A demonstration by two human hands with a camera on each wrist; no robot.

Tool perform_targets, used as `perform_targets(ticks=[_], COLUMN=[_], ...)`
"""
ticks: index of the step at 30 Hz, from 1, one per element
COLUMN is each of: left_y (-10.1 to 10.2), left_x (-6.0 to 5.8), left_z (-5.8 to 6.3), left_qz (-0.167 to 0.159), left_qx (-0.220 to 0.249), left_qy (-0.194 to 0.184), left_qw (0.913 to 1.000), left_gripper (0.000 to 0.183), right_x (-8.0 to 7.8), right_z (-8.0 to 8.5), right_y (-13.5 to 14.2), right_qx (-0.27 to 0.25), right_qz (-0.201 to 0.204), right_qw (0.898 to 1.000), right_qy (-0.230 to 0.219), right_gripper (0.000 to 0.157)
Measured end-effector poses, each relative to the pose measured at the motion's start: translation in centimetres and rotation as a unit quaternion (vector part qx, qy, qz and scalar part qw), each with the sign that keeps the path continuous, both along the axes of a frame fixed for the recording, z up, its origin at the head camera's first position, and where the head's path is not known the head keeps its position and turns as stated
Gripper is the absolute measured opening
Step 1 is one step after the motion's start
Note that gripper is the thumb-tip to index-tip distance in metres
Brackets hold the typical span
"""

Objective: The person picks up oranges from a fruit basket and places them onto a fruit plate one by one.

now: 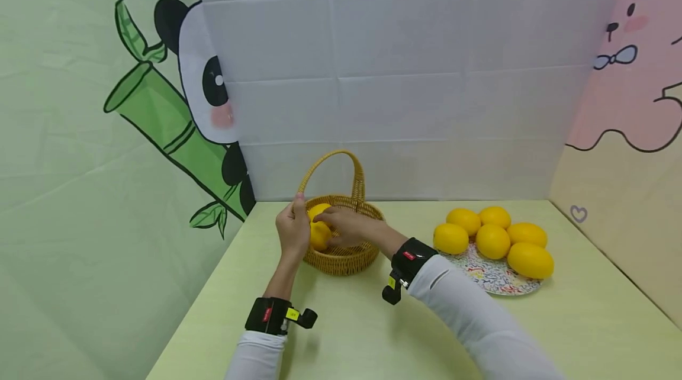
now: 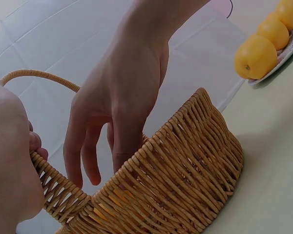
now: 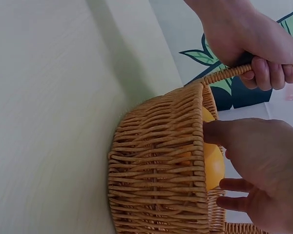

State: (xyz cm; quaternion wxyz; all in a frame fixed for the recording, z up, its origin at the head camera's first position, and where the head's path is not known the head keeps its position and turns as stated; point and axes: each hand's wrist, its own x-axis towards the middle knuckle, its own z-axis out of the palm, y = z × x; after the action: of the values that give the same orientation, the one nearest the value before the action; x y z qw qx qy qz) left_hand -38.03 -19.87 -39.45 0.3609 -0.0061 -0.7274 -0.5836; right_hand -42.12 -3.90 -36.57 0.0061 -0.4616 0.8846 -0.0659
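Observation:
In the head view a wicker basket (image 1: 343,263) with a tall arched handle stands left of the table's middle. My left hand (image 1: 294,232) grips the left foot of that handle; the right wrist view shows its fingers curled round it. My right hand (image 1: 348,226) reaches inside the basket from the right. Its thumb and fingers span a lemon (image 3: 214,165) just within the rim, its fingertips partly hidden by the wicker. Behind that one, a second lemon (image 1: 318,211) shows near the left hand. In the left wrist view the basket (image 2: 185,165) looks tilted.
On the right, a patterned plate (image 1: 498,282) bears several lemons (image 1: 492,242), some close to its rim. Printed cloth walls (image 1: 399,102) enclose the pale table (image 1: 351,332) at the back and both sides. A camera sits on each wrist.

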Motion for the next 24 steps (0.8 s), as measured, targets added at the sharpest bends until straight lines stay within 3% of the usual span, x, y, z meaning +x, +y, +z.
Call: perform_targets(ticks=[10,18,24], left_y=[-0.1,-0.1,-0.3], left_x=[0.0,0.0,0.2], left_z=[0.0,0.1,0.2], left_qz=[-0.005,-0.001,0.002], left_qx=[0.005,0.003,0.006], left_qy=[0.011,0.013,0.007], left_qw=[0.9999,0.9999,1.0], left_gripper=[0.064,0.064,0.063], right_x=[-0.2,-0.8,-1.0], right_z=[-0.9,-1.8,-2.4], right_y=[-1.8,-2.7,-3.5], right_qx=[0.053,0.009,-0.009], right_qz=[-0.033,-0.012,-0.014], right_qw=[0.998,0.999,0.999], right_qy=[0.009,-0.042,-0.04], right_gripper=[0.067,0.06,0.055])
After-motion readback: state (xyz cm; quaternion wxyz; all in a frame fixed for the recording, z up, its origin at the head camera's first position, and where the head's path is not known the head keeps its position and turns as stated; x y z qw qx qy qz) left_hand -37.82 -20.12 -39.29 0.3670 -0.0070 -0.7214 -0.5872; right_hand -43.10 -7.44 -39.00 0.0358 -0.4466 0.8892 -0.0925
